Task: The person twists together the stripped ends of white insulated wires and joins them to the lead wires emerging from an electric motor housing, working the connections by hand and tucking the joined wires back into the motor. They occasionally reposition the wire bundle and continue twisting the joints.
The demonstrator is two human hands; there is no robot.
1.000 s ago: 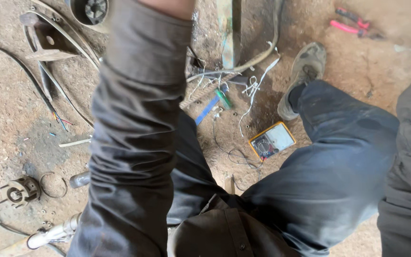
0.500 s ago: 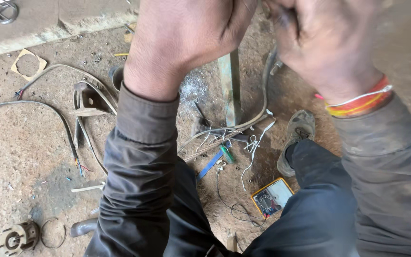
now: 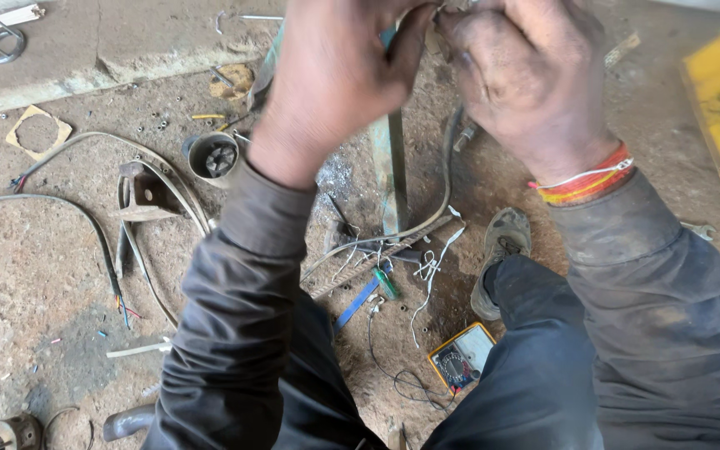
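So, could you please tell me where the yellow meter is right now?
The yellow meter lies on the dirt floor in the lower middle of the head view, below the shoe and beside the person's right leg.

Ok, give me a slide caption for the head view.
Both hands, left and right, pinch a small part above scattered wires.

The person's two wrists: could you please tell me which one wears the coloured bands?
The right hand has red, orange and yellow wristbands with a thin white thread, just above the dark sleeve. The left hand has a bare wrist running straight into its sleeve.
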